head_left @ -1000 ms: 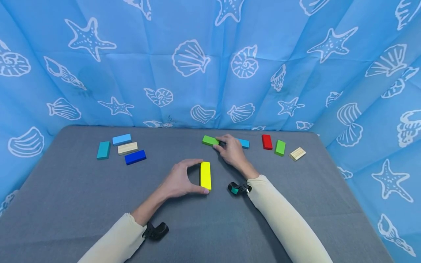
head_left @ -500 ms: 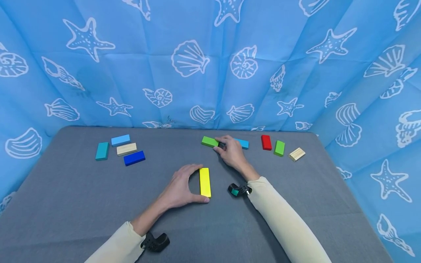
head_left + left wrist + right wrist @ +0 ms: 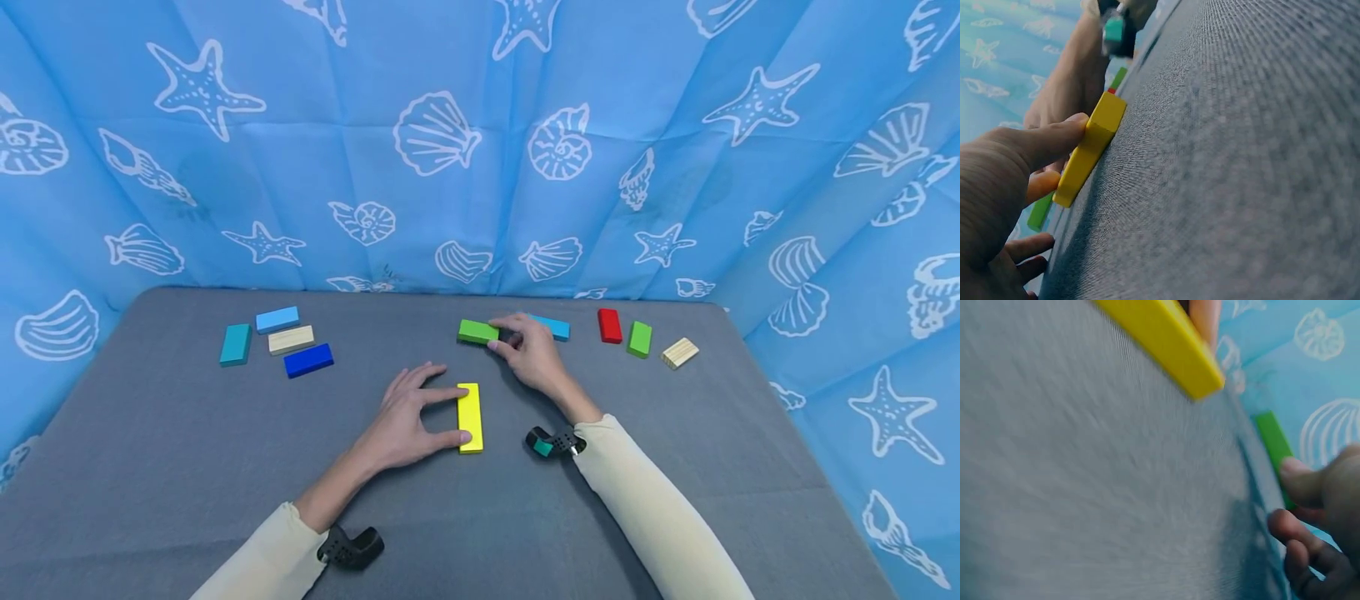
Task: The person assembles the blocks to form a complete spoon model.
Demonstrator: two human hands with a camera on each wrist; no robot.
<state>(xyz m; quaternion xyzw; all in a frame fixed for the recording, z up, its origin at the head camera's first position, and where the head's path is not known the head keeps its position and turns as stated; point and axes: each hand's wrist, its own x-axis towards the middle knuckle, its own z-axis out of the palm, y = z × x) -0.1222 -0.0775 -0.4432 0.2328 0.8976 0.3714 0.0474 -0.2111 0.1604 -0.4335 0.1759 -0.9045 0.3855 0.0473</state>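
Note:
My left hand [image 3: 401,421] touches a yellow block [image 3: 470,421] lying on the grey cloth in the middle. Its thumb and index fingertip rest on the block's upper face, while the other fingers stretch forward, away from it. In the left wrist view the same two fingertips lie against the yellow block [image 3: 1094,150]. Farther back, my right hand [image 3: 532,354] pinches the right end of a green block [image 3: 477,332] between thumb and index finger. A blue block [image 3: 553,327] is partly hidden behind that hand.
At the back left lie a teal block [image 3: 236,345], a light blue block [image 3: 277,319], a plain wooden block [image 3: 291,340] and a dark blue block [image 3: 308,360]. To the right are a red block [image 3: 610,326], a second green block [image 3: 640,339] and another wooden block [image 3: 679,352].
The yellow block has slid a little toward me. My left thumb and index finger have moved from its ends onto its upper face. The held green block has shifted slightly nearer.

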